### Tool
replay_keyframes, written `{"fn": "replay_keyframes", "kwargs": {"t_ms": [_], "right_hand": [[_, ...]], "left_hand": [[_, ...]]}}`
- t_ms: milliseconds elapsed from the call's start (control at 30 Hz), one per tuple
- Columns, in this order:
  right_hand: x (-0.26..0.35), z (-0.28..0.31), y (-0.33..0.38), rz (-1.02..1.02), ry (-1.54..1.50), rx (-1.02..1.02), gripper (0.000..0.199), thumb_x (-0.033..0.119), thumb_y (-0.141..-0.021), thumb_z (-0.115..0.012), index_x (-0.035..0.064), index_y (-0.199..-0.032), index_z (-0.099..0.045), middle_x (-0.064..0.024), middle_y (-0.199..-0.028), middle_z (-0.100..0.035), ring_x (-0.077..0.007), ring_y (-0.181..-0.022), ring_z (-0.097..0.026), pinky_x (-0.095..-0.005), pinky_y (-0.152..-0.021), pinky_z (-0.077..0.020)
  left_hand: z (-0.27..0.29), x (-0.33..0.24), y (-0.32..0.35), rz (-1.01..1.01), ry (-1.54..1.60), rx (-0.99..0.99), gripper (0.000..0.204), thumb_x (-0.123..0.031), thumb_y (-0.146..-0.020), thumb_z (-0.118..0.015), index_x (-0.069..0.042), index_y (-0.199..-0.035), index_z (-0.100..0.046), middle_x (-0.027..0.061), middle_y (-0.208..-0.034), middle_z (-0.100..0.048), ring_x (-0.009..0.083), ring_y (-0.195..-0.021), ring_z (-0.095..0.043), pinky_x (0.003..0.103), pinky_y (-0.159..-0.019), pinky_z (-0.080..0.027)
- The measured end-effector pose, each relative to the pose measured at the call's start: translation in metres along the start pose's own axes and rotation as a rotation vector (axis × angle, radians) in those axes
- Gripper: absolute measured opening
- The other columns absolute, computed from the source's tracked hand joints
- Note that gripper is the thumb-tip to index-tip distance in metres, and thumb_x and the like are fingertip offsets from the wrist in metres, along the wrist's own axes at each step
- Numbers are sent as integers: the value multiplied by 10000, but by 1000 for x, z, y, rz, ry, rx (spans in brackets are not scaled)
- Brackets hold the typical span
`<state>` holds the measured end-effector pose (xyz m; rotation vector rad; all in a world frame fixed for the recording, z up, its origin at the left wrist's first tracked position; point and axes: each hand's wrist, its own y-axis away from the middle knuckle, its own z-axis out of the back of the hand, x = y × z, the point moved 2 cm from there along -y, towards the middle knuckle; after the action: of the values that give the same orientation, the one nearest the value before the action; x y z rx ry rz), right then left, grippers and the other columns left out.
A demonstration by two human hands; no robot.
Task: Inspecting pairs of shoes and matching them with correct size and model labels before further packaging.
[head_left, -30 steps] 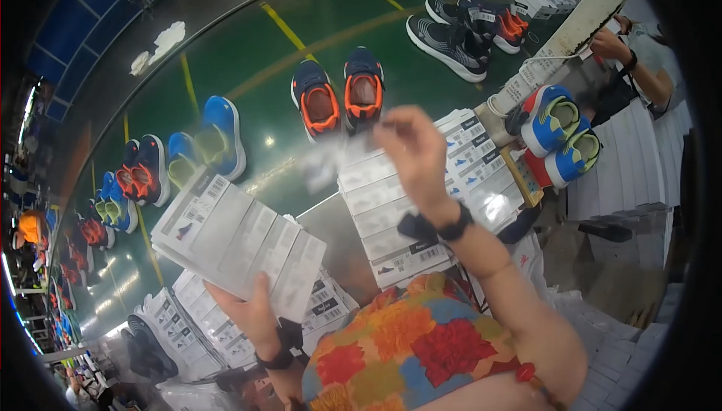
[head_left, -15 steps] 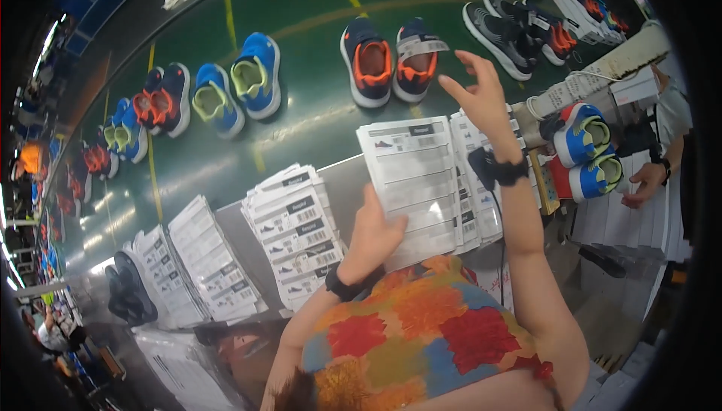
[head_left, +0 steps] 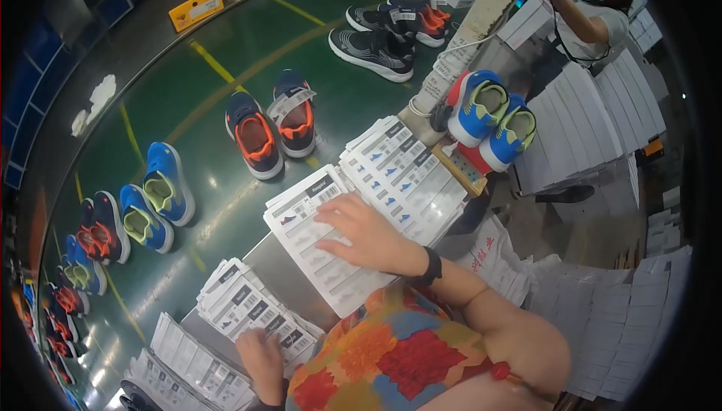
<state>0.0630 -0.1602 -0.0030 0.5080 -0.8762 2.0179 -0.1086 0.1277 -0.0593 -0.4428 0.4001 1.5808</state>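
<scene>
white sheets [head_left: 304,249] lie mid-frame for reach, i'd guess; right hand [head_left: 372,236] spreads loosely over them, gripping nothing; left hand [head_left: 260,360] half-curls at a lower-left stack [head_left: 239,294], hold unclear.

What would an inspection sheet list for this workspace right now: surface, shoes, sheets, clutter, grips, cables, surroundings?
Surface: green table, yellow lines, shiny reflections.
Shoes: navy-orange pair ahead of the sheets; paper strip across one shoe.
Sheets: printed white stacks along the near edge.
Clutter: orange box and crumpled white cloth on the far side.
Grips: right grip spread over one stack; left grip at another, closure unclear.
Cables: white cord by the post.
Surroundings: co-worker at upper right.
</scene>
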Motion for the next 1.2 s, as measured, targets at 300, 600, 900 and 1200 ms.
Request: {"fn": "replay_keyframes", "kwargs": {"t_ms": [300, 600, 900, 1200], "right_hand": [[47, -34, 14, 186, -307, 275, 337, 283, -869, -664, 3, -1047, -609, -134, -1000, -624, -323, -934, -589, -399, -829, -490], [53, -55, 23, 268, -268, 431, 307, 308, -891, -627, 27, -1016, -617, -119, -945, -610, -303, -922, -591, -399, -769, -491], [52, -63, 18, 262, -238, 483, 295, 300, -901, -614, 31, -1022, -615, -113, -926, -608, -292, -906, -595, -386, -754, -489], [58, -67, 10, 269, -202, 521, 278, 287, -895, -624, 34, -1008, -608, -108, -911, -593, -287, -887, -577, -383, -743, -480]], "left_hand": [[15, -5, -16, -169, 3, -198, 155, 38, -761, -650, 4, -867, -542, 144, -820, -522, 320, -779, -532, 376, -685, -426], [5, 9, -6, -105, -82, 44, 138, -117, -803, -662, -40, -877, -575, 194, -854, -560, 419, -779, -542, 489, -679, -447], [8, 8, 1, -119, 70, 16, 112, -77, -801, -652, -56, -895, -597, 180, -837, -543, 393, -760, -540, 466, -642, -441], [22, -11, 0, -179, -13, 15, 168, -71, -753, -620, -90, -919, -624, 139, -949, -564, 355, -889, -529, 435, -756, -435]]}}
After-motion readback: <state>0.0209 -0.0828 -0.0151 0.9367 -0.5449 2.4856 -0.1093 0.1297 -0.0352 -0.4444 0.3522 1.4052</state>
